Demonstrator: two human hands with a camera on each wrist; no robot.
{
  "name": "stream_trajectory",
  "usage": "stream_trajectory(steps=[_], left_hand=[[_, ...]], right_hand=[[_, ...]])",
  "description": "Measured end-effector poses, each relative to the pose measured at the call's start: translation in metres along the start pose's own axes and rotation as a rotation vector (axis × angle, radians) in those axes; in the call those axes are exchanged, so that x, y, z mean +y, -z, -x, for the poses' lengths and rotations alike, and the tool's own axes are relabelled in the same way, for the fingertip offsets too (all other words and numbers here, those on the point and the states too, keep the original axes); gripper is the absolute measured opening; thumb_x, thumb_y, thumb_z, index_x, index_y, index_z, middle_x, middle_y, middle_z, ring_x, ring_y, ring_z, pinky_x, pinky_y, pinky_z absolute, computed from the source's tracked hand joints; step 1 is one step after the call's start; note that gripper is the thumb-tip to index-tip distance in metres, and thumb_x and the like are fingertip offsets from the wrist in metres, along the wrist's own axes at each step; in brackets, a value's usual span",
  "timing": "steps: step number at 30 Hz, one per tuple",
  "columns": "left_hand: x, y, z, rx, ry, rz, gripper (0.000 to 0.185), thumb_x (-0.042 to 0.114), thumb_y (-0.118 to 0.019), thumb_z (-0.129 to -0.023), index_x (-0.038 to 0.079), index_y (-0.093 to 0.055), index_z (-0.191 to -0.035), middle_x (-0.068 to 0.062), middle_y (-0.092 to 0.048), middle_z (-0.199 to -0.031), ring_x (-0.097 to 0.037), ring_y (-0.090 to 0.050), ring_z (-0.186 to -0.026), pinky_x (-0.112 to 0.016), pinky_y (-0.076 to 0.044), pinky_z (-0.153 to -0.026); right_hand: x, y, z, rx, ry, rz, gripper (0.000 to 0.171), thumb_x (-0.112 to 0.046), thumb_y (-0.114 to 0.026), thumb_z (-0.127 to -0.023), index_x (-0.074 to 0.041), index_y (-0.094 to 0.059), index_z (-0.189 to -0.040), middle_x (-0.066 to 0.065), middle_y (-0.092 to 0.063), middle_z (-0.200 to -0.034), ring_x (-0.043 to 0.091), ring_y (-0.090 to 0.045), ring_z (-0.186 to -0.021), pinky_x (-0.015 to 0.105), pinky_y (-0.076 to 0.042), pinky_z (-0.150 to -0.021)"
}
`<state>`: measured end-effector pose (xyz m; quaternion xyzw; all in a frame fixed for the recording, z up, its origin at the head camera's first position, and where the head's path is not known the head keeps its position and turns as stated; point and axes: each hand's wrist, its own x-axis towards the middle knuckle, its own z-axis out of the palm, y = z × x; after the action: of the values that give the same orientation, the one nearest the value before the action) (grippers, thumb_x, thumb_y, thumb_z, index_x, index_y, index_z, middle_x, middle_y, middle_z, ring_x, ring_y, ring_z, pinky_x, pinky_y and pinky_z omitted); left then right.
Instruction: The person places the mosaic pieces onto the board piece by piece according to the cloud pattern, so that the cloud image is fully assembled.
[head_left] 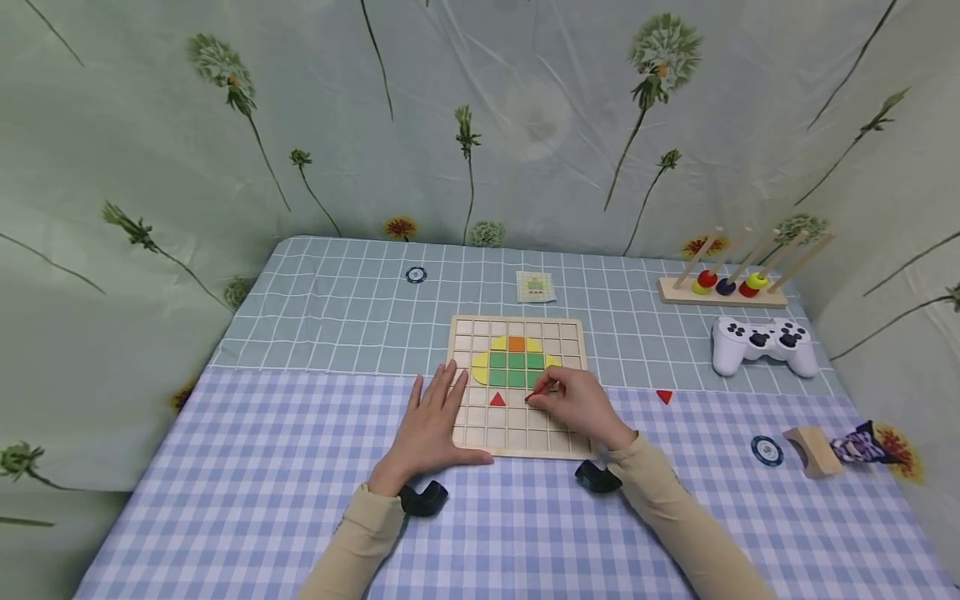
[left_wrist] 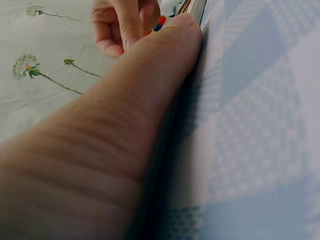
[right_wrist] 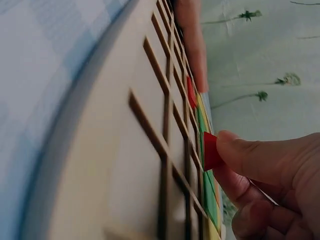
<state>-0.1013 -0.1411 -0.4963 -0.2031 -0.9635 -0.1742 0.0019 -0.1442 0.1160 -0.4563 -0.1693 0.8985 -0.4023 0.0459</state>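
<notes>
A square wooden grid board [head_left: 480,438] lies on the table in front of me. Green square tiles [head_left: 517,361] fill its upper middle, with an orange square [head_left: 517,343] above them and yellow rounded pieces [head_left: 480,369] around. One red triangle [head_left: 497,401] sits below the green rows. My left hand [head_left: 429,425] rests along the board's left side, fingers spread and thumb by the near edge. Between thumb and fingertips, my right hand [head_left: 576,402] pinches a red tile [right_wrist: 211,151], held tilted close over the grid, right of the placed triangle.
A small pattern card [head_left: 536,287] lies behind the board. Another red triangle [head_left: 664,397] is on the cloth at right. Further right are a white game controller [head_left: 763,345], a peg stand with beads [head_left: 723,293], a poker chip [head_left: 767,451] and a wooden arch block [head_left: 813,451].
</notes>
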Motion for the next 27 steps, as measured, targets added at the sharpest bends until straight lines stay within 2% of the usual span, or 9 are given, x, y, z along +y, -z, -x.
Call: stream_trajectory(steps=[4, 9, 18, 23, 27], left_hand=[[0.000, 0.000, 0.000, 0.003, -0.002, -0.001, 0.128, 0.084, -0.058, -0.061, 0.007, -0.014, -0.152, -0.011, -0.005, -0.158, -0.023, 0.001, -0.143, -0.048, 0.004, -0.112], [0.000, -0.001, -0.001, 0.004, -0.004, -0.008, 0.128, 0.085, -0.058, -0.061, 0.006, -0.014, -0.152, -0.011, -0.006, -0.158, -0.024, 0.000, -0.143, -0.048, 0.003, -0.112], [0.000, 0.000, 0.000, 0.005, -0.003, 0.002, 0.127, 0.083, -0.060, -0.061, 0.006, -0.015, -0.152, -0.011, -0.006, -0.158, -0.023, 0.000, -0.143, -0.048, 0.003, -0.112], [-0.001, 0.000, 0.000, 0.003, -0.006, -0.001, 0.127, 0.084, -0.059, -0.061, 0.007, -0.014, -0.152, -0.011, -0.006, -0.158, -0.023, 0.001, -0.143, -0.048, 0.003, -0.112], [0.000, -0.001, 0.000, 0.002, -0.004, -0.004, 0.128, 0.084, -0.059, -0.061, 0.007, -0.014, -0.152, -0.011, -0.006, -0.158, -0.023, 0.001, -0.143, -0.048, 0.003, -0.112]], right_hand=[[-0.004, -0.009, -0.006, -0.039, 0.047, -0.012, 0.012, -0.018, -0.079, -0.079, -0.016, -0.067, -0.078, -0.011, -0.060, -0.070, 0.010, -0.043, -0.054, 0.027, -0.037, -0.050], [-0.008, -0.015, -0.011, -0.056, 0.058, -0.021, 0.010, -0.017, -0.078, -0.080, -0.015, -0.067, -0.078, -0.011, -0.060, -0.070, 0.010, -0.046, -0.057, 0.026, -0.039, -0.053], [-0.010, -0.019, -0.016, -0.022, 0.036, 0.081, 0.006, -0.017, -0.078, -0.080, -0.016, -0.073, -0.076, -0.011, -0.057, -0.070, 0.008, -0.050, -0.066, 0.028, -0.042, -0.062], [-0.010, -0.019, -0.015, -0.005, 0.048, 0.156, 0.005, -0.017, -0.079, -0.078, -0.016, -0.075, -0.075, -0.009, -0.052, -0.069, 0.010, -0.046, -0.064, 0.028, -0.039, -0.057], [-0.009, -0.018, -0.012, 0.003, 0.061, 0.165, 0.008, -0.019, -0.079, -0.079, -0.018, -0.073, -0.073, -0.010, -0.051, -0.068, 0.009, -0.045, -0.063, 0.027, -0.037, -0.055]])
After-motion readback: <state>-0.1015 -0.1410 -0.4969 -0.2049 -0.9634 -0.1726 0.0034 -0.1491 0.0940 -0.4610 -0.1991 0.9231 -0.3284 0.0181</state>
